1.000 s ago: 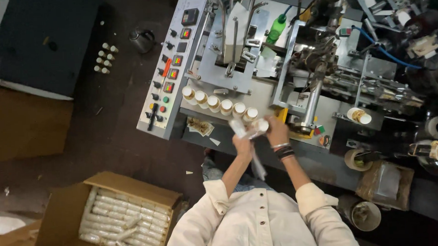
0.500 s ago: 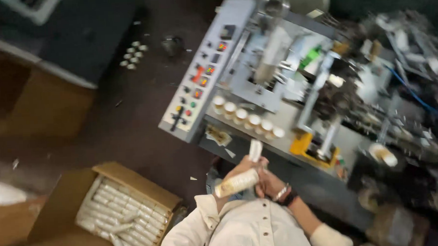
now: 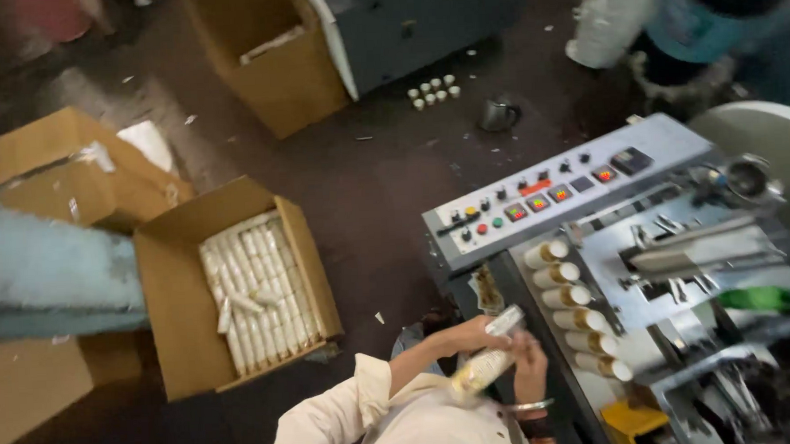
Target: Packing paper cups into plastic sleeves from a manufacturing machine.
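Note:
My left hand [image 3: 465, 336] and my right hand [image 3: 531, 363] are together close to my chest, in front of the machine. Between them they grip white tubes: one short tube [image 3: 507, 320] sticks up by my left fingers, and a longer tube [image 3: 482, 369] lies slanted under both hands. My right wrist carries a bracelet. Just right of my hands, a row of several upright white tubes [image 3: 573, 307] stands in holders on the grey machine [image 3: 681, 254].
A control panel [image 3: 545, 198] with coloured buttons faces me. An open cardboard box [image 3: 172, 298] packed with white tubes sits on the floor to the left. More cartons [image 3: 47, 175] lie beyond it. Another person [image 3: 652, 15] stands at top right, near a metal cup [image 3: 497, 114].
My hands have drawn back from the machine's tube row toward my body, still holding tubes. The view has swung left, bringing the floor box and cartons into sight.

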